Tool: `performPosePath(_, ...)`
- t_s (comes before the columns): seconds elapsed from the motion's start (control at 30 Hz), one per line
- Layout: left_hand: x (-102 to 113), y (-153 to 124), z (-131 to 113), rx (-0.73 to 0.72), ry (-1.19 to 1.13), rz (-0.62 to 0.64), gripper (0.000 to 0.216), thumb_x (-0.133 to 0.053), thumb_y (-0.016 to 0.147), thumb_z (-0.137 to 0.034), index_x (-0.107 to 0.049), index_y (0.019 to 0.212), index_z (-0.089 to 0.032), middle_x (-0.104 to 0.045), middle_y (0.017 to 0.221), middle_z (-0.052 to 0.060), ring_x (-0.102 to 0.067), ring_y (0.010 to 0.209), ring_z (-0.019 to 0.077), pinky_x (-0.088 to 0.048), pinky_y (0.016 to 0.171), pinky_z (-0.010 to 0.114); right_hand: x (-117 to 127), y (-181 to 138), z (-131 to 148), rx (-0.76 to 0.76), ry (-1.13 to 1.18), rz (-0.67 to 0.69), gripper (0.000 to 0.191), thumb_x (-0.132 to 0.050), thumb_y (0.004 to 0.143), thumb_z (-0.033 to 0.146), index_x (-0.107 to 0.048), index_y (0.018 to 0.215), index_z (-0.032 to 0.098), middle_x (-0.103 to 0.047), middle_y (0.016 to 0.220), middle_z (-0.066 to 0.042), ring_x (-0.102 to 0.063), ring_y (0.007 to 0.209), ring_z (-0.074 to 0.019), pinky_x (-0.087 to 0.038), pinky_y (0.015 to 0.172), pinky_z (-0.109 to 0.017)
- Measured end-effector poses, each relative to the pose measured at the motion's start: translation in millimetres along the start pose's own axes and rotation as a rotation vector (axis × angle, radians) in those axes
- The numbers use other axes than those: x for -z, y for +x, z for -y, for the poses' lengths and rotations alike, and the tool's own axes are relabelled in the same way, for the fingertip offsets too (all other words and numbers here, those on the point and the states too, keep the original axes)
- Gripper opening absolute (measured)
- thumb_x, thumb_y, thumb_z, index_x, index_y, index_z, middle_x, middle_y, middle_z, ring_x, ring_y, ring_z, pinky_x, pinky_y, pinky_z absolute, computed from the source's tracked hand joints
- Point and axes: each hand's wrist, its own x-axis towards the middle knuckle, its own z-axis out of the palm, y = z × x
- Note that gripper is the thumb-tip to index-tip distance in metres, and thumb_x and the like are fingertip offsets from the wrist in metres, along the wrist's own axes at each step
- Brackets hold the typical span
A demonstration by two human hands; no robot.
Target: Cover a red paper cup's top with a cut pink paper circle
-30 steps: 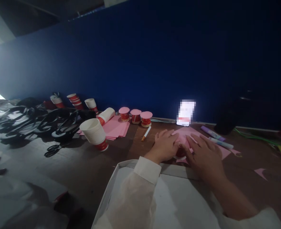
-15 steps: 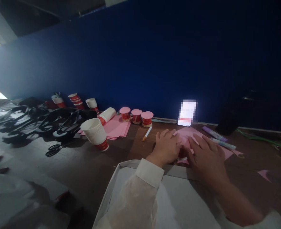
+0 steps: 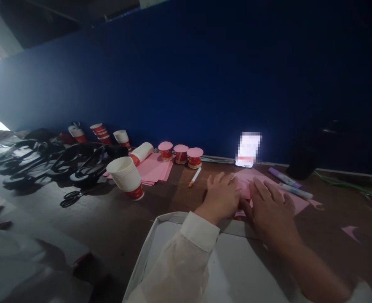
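My left hand is curled round the left side of a short, cut-down paper cup, mostly hidden between my two hands. On its top lies a piece of pink paper, and a bit of white rim shows below. My right hand closes on the cup from the other side, its fingers bent over the pink top. Under the hands spreads a larger pink sheet. Left of them stand three short red cups topped with pink discs. A glue-stick-like white and orange marker lies near my left hand.
A tall stack of paper cups stands left, near pink sheets and black scissors. A lit phone leans at the blue partition. Two markers lie right. A white box sits in front of me.
Both hands stay round the cup. My fingers have shifted slightly, with the right hand moving a little rightward, and less of the cup's red side shows now.
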Motion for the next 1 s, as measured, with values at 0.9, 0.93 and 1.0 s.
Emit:
performPosePath(0.9, -6.3, -7.0, -11.9, 0.037, 0.077, -0.112, 0.048, -0.027, 0.105, -0.035, -0.053, 0.141, -0.018, -0.051, 0.155, 0.011, -0.038, 0.146, 0.0291, -0.026, 0.123, 0.063, -0.3, -7.4, 10.5, 0.016, -0.021, -0.036, 0.059, -0.043, 0.095, 0.035, -0.052, 0.142, 0.0, -0.051, 0.152, -0.028, -0.044, 0.14, -0.0391, -0.029, 0.111, -0.066)
performPosePath(0.93, -6.0, -7.3, -12.1, 0.045, 0.064, -0.113, 0.048, -0.027, 0.105, -0.037, -0.054, 0.14, -0.018, -0.051, 0.155, 0.01, -0.039, 0.146, 0.029, -0.027, 0.123, 0.062, 0.0, -7.1, 10.6, 0.013, -0.017, -0.03, 0.059, -0.042, 0.095, 0.035, -0.052, 0.142, 0.0, -0.051, 0.152, -0.028, -0.044, 0.141, -0.0392, -0.029, 0.111, -0.067)
performPosePath(1.0, -5.6, -7.8, -12.6, 0.054, 0.046, -0.12, 0.048, -0.027, 0.105, -0.04, -0.054, 0.139, -0.019, -0.052, 0.155, 0.01, -0.04, 0.144, 0.0291, -0.028, 0.122, 0.061, 0.0, -6.7, 10.8, 0.006, -0.01, -0.029, 0.058, -0.041, 0.096, 0.036, -0.052, 0.142, 0.001, -0.051, 0.152, -0.028, -0.044, 0.141, -0.039, -0.03, 0.111, -0.067)
